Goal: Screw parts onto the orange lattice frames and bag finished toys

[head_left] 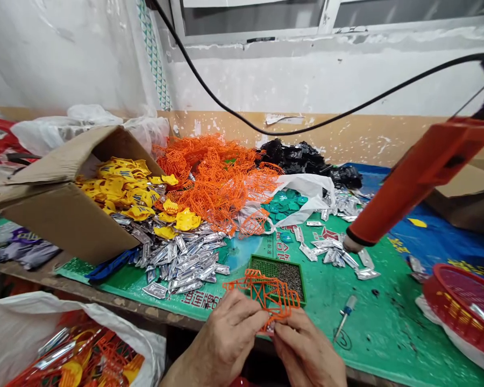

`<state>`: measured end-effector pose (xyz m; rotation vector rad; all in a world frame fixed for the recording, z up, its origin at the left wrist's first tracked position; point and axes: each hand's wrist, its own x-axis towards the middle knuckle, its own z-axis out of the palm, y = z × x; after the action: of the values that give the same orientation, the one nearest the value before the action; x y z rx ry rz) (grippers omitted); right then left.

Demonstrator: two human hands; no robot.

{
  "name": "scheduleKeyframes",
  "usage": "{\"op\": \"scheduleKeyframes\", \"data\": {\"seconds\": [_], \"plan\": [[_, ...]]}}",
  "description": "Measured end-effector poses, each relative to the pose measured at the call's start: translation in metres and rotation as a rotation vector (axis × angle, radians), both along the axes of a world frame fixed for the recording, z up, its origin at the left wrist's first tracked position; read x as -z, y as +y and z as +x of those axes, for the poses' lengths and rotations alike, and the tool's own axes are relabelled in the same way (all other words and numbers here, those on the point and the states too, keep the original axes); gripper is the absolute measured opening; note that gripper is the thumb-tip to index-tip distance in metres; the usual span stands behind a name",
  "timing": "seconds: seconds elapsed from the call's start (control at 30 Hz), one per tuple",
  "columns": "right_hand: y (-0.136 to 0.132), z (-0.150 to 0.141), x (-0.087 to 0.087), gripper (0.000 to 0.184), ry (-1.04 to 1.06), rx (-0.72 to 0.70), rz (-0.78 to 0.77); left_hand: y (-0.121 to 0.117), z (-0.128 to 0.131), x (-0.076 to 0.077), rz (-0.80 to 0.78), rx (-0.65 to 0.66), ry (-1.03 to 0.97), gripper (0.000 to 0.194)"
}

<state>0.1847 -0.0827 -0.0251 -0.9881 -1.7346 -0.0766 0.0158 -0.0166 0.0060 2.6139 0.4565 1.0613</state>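
Holding: orange plastic sprue (259, 279) at 6 o'clock, over the bench (116, 306)
Left hand (221, 336): fingers curled, grip closed on the sprue
Right hand (306, 349): wrist raised, grip pinching the sprue beside a green mesh tray (284, 271)

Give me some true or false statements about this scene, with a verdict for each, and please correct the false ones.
1. The left hand and right hand hold an orange plastic lattice frame. True.
2. A green rectangular mesh tray sits inside a red plastic basket. False: it stands on a green printed mat, and the basket is off to the right.
3. The right hand grips a blue-handled screwdriver. False: it lies on the mat, apart from the hands.
4. An open cardboard box holds yellow plastic pieces. True.
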Motion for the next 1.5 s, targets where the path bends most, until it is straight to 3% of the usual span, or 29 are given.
{"op": "scheduleKeyframes", "data": {"seconds": [0.47,0.77,1.0,1.5], "plan": [[0.003,-0.009,-0.005,0.016,-0.016,0.174,0.05,-0.003,-0.003,-0.005,0.143,-0.095,0.134,0.025],[-0.002,-0.009,-0.007,0.012,-0.217,0.284,0.093,-0.005,-0.003,-0.008,0.173,-0.096,0.069,0.02],[-0.002,-0.011,-0.007,0.016,-0.254,0.264,0.127,-0.006,-0.006,-0.006,0.147,-0.073,0.122,0.024],[-0.007,-0.01,-0.01,0.013,-0.186,0.204,0.046,-0.008,-0.006,-0.007,0.076,-0.021,0.102,0.023]]}}
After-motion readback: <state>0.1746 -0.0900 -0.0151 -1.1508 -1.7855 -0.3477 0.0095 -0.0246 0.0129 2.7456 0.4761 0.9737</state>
